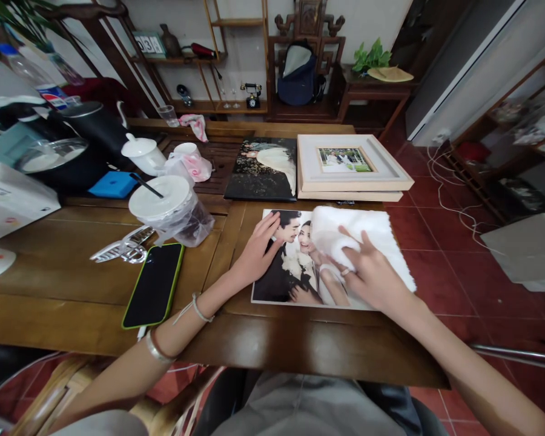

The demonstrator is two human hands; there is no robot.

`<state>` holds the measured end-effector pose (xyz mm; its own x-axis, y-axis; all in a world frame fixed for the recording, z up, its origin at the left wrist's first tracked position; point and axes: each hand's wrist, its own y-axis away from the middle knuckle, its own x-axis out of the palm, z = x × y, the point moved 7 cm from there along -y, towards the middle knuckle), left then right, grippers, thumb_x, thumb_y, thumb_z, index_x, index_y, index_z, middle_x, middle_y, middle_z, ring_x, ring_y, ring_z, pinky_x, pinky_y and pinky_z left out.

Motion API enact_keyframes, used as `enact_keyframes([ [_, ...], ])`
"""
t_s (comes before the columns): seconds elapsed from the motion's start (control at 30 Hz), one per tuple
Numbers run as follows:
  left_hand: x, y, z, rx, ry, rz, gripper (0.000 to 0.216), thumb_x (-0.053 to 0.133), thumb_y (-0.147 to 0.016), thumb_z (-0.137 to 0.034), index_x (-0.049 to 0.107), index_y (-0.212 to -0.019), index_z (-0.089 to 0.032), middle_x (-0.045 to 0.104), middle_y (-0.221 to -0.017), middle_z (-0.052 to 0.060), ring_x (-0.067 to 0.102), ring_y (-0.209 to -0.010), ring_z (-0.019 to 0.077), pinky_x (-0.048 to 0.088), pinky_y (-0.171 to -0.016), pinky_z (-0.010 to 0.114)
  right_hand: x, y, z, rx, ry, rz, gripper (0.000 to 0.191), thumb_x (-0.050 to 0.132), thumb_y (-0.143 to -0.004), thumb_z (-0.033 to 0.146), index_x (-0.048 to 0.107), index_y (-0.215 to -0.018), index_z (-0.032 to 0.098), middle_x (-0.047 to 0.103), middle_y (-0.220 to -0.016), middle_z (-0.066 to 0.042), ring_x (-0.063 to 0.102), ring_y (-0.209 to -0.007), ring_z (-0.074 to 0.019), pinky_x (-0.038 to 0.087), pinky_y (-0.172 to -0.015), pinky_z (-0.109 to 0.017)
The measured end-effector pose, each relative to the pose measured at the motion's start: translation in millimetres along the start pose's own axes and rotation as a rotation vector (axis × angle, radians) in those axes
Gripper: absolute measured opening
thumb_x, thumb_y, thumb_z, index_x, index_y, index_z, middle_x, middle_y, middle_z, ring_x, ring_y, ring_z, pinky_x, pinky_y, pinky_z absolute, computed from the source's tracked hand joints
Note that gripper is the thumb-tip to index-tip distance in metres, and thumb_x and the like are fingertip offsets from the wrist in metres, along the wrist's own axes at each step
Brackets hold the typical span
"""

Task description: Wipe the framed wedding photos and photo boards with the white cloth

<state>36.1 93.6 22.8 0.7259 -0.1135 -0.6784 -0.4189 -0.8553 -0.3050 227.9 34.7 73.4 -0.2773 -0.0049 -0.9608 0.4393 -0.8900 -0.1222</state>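
Note:
A large wedding photo panel (295,275) lies flat at the table's front edge, showing a couple in dark and white clothes. My left hand (258,242) rests on its left side, fingers stretched out flat. A fluffy white towel (390,248) covers the panel's right part. My right hand (367,266) grips a bunched fold of that towel and presses it against the photo. A ring shows on one of its fingers. What lies under the towel is hidden.
Behind the panel lie a dark photo album (263,172) and stacked pale wooden frames (345,160). Leftward are a phone (152,287) in a green case, a bagged drink cup (168,206), a silver hair claw (125,245), a blue box (113,184) and a white teapot (143,154).

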Motion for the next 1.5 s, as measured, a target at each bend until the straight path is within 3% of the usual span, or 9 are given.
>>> enact_keyframes([
  [0.13, -0.6, -0.1, -0.7, -0.01, -0.006, 0.004, 0.047, 0.041, -0.098, -0.036, 0.04, -0.142, -0.019, 0.039, -0.15, 0.013, 0.03, -0.143, 0.0239, 0.025, -0.117, 0.048, -13.3, 21.1, -35.8, 0.162, 0.025, -0.059, 0.021, 0.042, -0.081, 0.014, 0.06, -0.089, 0.02, 0.071, -0.097, -0.013, 0.064, -0.102, -0.0342, 0.047, -0.091, -0.052],
  [0.27, 0.3, -0.2, -0.7, -0.023, -0.01, 0.019, 0.047, 0.04, -0.098, -0.036, 0.04, -0.142, -0.02, 0.039, -0.15, 0.013, 0.029, -0.143, 0.0237, 0.025, -0.117, 0.048, -20.4, 27.5, -50.0, 0.301, 0.055, -0.065, 0.015, 0.042, -0.082, 0.019, 0.053, -0.074, 0.024, 0.061, -0.061, -0.003, 0.063, -0.063, -0.0283, 0.05, -0.07, -0.044],
  [0.37, 1.4, -0.2, -0.1, -0.02, -0.017, 0.018, 0.047, 0.04, -0.098, -0.036, 0.04, -0.142, -0.019, 0.039, -0.15, 0.013, 0.029, -0.143, 0.0239, 0.025, -0.117, 0.048, -18.7, 13.4, -42.5, 0.303, 0.077, -0.029, 0.015, 0.041, -0.083, 0.019, 0.055, -0.078, 0.023, 0.062, -0.065, -0.005, 0.065, -0.069, -0.0296, 0.049, -0.075, -0.045],
  [0.57, 2.2, 0.2, -0.5, 0.014, -0.005, 0.013, 0.048, 0.04, -0.098, -0.038, 0.039, -0.142, -0.018, 0.038, -0.151, 0.014, 0.028, -0.143, 0.0249, 0.024, -0.117, 0.049, -2.8, -39.9, 6.8, 0.043, -0.002, 0.024, 0.023, 0.043, -0.079, 0.01, 0.061, -0.092, 0.017, 0.069, -0.103, -0.013, 0.047, -0.128, -0.0353, 0.039, -0.098, -0.055],
  [0.73, 0.9, 0.2, -2.4, 0.022, 0.008, 0.015, 0.046, 0.04, -0.098, -0.038, 0.04, -0.141, -0.021, 0.039, -0.15, 0.014, 0.028, -0.143, 0.0258, 0.024, -0.117, 0.05, 9.9, -58.7, 38.6, -0.173, -0.099, 0.045, 0.028, 0.044, -0.079, 0.008, 0.063, -0.097, 0.017, 0.07, -0.109, -0.009, 0.037, -0.137, -0.0292, 0.027, -0.111, -0.051],
  [0.93, 1.2, 0.4, -1.2, 0.005, 0.004, 0.012, 0.048, 0.04, -0.098, -0.037, 0.038, -0.143, -0.02, 0.038, -0.151, 0.014, 0.028, -0.143, 0.0255, 0.025, -0.117, 0.05, -2.5, -38.9, 5.1, -0.069, -0.132, -0.05, 0.019, 0.043, -0.079, 0.009, 0.058, -0.082, 0.021, 0.069, -0.092, -0.006, 0.064, -0.095, -0.0262, 0.039, -0.102, -0.045],
  [1.17, 1.3, 0.3, 0.3, -0.027, 0.001, 0.009, 0.047, 0.04, -0.098, -0.039, 0.04, -0.141, -0.02, 0.039, -0.15, 0.013, 0.029, -0.143, 0.0247, 0.026, -0.116, 0.05, -22.9, 8.6, -57.2, 0.222, -0.108, -0.175, 0.036, 0.044, -0.092, 0.035, 0.028, -0.061, 0.027, 0.039, -0.052, 0.003, 0.046, -0.052, -0.0183, 0.041, -0.06, -0.034],
  [1.33, 2.6, 1.3, 1.0, -0.033, 0.007, 0.011, 0.047, 0.039, -0.098, -0.039, 0.039, -0.142, -0.021, 0.038, -0.151, 0.013, 0.028, -0.143, 0.0246, 0.025, -0.116, 0.051, -31.1, 30.2, -74.1, 0.328, -0.064, -0.248, 0.039, 0.047, -0.091, 0.037, 0.026, -0.06, 0.026, 0.035, -0.05, 0.004, 0.04, -0.048, -0.0156, 0.032, -0.053, -0.032],
  [1.5, 3.3, 1.9, 0.9, -0.047, 0.005, 0.018, 0.048, 0.039, -0.099, -0.039, 0.038, -0.143, -0.021, 0.037, -0.151, 0.013, 0.027, -0.143, 0.0246, 0.024, -0.116, 0.051, -26.3, 3.8, -53.5, 0.192, -0.018, -0.172, 0.027, 0.044, -0.091, 0.029, 0.04, -0.064, 0.025, 0.049, -0.056, 0.0, 0.054, -0.059, -0.0218, 0.043, -0.063, -0.036],
])
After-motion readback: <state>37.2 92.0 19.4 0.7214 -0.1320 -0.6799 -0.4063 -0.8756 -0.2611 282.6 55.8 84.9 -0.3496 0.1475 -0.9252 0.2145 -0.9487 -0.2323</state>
